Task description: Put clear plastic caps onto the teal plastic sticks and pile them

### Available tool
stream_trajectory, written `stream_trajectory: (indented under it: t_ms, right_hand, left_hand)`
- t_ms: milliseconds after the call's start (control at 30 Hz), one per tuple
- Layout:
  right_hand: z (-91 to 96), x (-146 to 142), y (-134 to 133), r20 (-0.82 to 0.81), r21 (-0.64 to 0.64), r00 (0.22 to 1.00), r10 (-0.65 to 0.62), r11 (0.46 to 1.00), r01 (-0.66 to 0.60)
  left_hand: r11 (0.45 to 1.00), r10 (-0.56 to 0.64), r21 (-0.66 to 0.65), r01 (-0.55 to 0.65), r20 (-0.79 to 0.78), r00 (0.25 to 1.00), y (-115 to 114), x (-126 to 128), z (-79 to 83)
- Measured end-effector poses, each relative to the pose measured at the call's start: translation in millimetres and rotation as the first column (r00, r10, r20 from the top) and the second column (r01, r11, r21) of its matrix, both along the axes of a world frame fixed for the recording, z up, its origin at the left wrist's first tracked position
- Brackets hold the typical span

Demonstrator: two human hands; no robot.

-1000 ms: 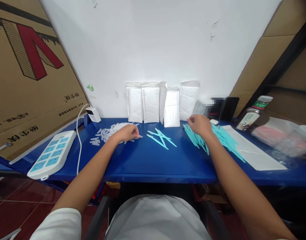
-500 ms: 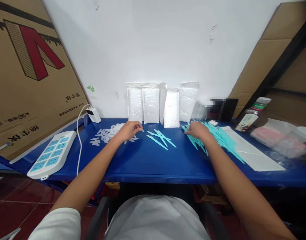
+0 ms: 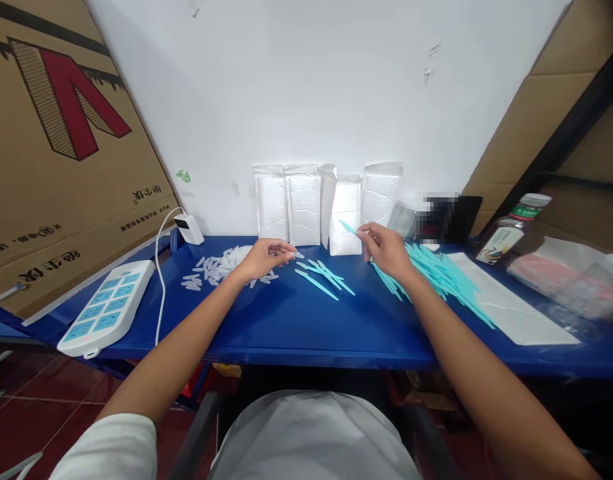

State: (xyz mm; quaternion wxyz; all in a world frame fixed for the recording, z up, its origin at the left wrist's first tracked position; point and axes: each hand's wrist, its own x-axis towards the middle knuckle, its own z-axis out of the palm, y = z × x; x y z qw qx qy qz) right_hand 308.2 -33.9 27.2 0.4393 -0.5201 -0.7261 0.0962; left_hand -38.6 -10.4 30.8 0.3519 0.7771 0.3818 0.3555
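Note:
My right hand (image 3: 385,250) pinches one teal plastic stick (image 3: 348,227), lifted off the blue table (image 3: 296,320) with its tip pointing left. Just right of that hand lies a large pile of teal sticks (image 3: 439,277). Several teal sticks (image 3: 322,277) lie loose in the table's middle. My left hand (image 3: 264,257) is closed in a pinch on a small clear plastic cap (image 3: 296,254), at the right edge of a heap of clear caps (image 3: 213,270).
White bubble mailers (image 3: 326,207) lean on the wall behind. A white power strip (image 3: 106,308) and charger (image 3: 189,229) sit left beside a big cardboard box (image 3: 61,153). A white sheet (image 3: 506,300), a bottle (image 3: 511,230) and plastic bags (image 3: 571,273) lie right.
My right hand rose from the teal pile with one stick and moved left. My left hand lifted from the cap heap and shifted right with a cap.

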Motion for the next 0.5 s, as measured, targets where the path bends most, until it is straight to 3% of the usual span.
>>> stream_trajectory:
  t_ms: [100,233,500]
  right_hand:
    - [-1.3,-15,-6,-0.046,-0.058,0.98,0.192,0.979,-0.195]
    - [-3.7,-29,-12,-0.084,-0.171,0.928,0.364,0.912,-0.373]
    - [-5.1,-30,-12,-0.109,-0.17,0.917,0.383,0.902,-0.397]
  left_hand:
    - [1.0,0.007,-0.019,-0.006,0.04,0.999,-4,4,1.0]
    - [0.999,0.014,-0.029,-0.014,0.024,1.0,-6,8,-0.9]
    - [0.998,0.005,-0.056,-0.002,0.043,0.999,-3,8,-7.1]
